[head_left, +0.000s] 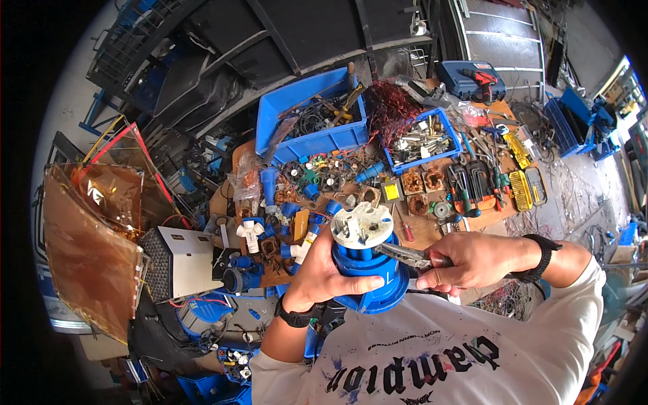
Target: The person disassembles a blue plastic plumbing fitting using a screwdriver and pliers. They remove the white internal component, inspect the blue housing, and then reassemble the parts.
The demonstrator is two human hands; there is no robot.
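Observation:
My left hand (316, 275) is wrapped round a blue industrial plug (372, 290), holding it upright close to my chest. A round off-white insert (362, 225) with holes sits at its top, raised a little above the blue body. In my right hand (476, 260) is a metal pair of pliers (403, 255), with the fingers closed round the handles. Its jaws reach left to the gap under the insert's rim; whether they grip anything there I cannot tell. The palm side of my left hand is hidden behind the plug.
A wooden workbench (426, 233) lies beyond my hands. On it stand a large blue bin (314, 146) of cables and tools and a blue crate (413, 162) of metal parts. Screwdrivers and clamps (480, 181) lie to the right, blue and white fittings (250, 233) to the left.

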